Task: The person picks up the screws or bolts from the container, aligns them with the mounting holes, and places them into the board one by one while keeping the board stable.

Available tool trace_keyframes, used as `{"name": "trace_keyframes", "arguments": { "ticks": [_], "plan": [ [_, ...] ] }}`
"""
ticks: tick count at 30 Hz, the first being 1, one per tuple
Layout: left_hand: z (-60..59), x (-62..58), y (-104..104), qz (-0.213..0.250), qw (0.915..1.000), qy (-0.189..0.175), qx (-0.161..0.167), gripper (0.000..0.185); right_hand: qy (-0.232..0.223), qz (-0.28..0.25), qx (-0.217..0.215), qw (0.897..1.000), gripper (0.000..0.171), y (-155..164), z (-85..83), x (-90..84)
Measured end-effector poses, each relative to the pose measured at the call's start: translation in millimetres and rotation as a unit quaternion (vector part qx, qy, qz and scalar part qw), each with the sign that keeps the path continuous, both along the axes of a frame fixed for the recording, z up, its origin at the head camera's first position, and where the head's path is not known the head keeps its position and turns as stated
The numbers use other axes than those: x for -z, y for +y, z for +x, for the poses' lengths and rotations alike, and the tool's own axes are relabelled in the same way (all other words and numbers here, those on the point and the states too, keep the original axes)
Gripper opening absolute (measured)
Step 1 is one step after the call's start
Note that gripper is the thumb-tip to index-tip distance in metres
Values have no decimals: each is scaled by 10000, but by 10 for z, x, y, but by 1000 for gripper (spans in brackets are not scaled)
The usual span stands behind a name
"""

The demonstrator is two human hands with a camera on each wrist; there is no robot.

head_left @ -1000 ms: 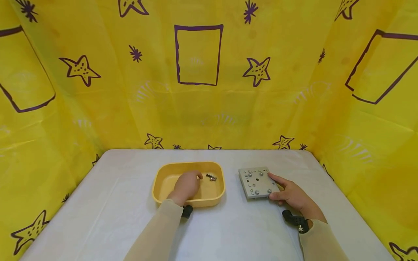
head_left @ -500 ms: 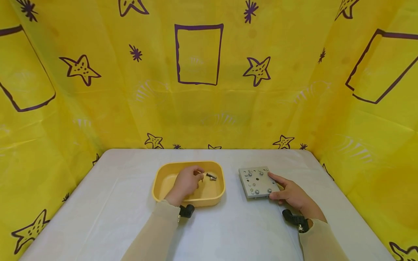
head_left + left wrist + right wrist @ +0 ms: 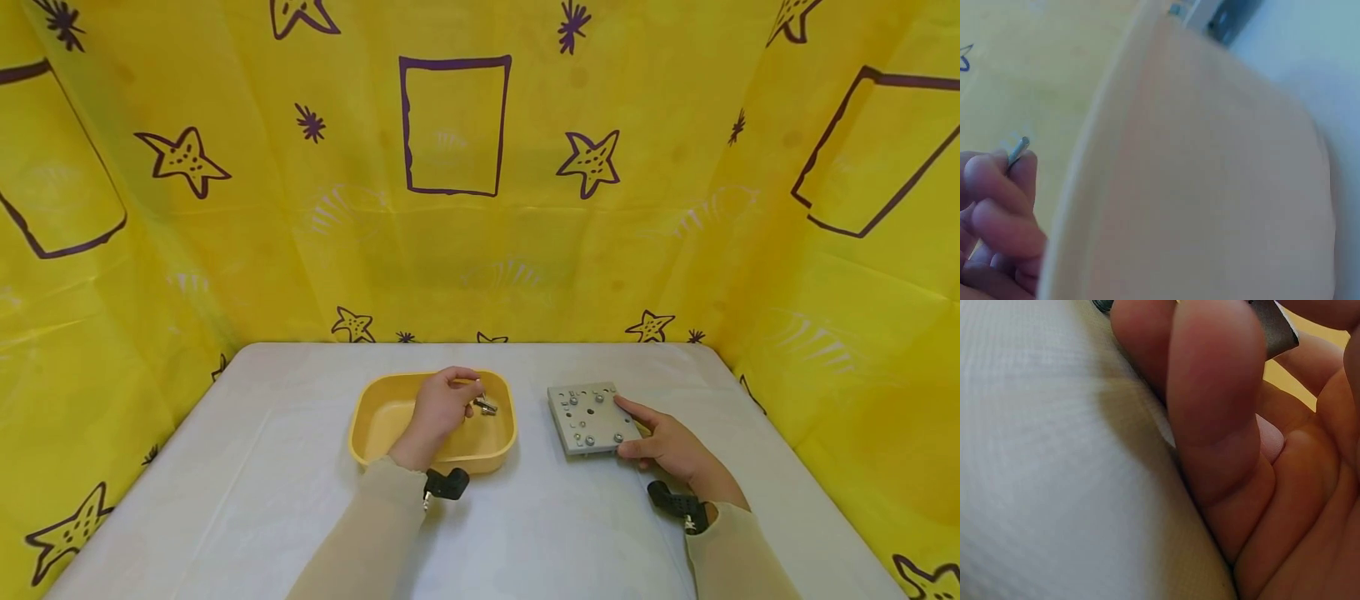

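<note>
Screw (image 3: 1018, 150): pinched by the left hand (image 3: 438, 408) over the yellow tray (image 3: 375, 417) — small, stiff, judged light and slippery; best taken by the shank.
Plate (image 3: 592, 417): gripped at its edge by the right hand (image 3: 667, 450) on the bench (image 3: 247, 467).

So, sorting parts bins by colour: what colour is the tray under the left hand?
Yellow-orange tray, clearest in the head view.

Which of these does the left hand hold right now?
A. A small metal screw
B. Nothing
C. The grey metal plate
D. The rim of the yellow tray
A: the left hand pinches a small metal screw in its fingertips above the yellow tray.
</note>
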State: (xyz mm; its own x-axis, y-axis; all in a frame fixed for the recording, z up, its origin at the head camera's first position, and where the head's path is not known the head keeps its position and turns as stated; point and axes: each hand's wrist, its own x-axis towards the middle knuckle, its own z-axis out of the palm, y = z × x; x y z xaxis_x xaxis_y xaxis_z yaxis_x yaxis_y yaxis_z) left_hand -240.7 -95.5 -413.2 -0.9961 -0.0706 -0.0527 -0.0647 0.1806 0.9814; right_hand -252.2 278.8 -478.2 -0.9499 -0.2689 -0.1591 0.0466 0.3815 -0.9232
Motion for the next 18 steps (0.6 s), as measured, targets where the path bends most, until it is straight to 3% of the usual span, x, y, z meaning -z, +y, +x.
{"name": "trace_keyframes", "arguments": {
  "ticks": [8,18],
  "plan": [
    [-30,-20,390,381,9988,47,307,16,-52,-37,33,10000,93,2,-1,-5],
    [-136,16,793,-646,9943,488,699,9,-48,-130,-4,9999,93,-3,2,-7]
  ]
}}
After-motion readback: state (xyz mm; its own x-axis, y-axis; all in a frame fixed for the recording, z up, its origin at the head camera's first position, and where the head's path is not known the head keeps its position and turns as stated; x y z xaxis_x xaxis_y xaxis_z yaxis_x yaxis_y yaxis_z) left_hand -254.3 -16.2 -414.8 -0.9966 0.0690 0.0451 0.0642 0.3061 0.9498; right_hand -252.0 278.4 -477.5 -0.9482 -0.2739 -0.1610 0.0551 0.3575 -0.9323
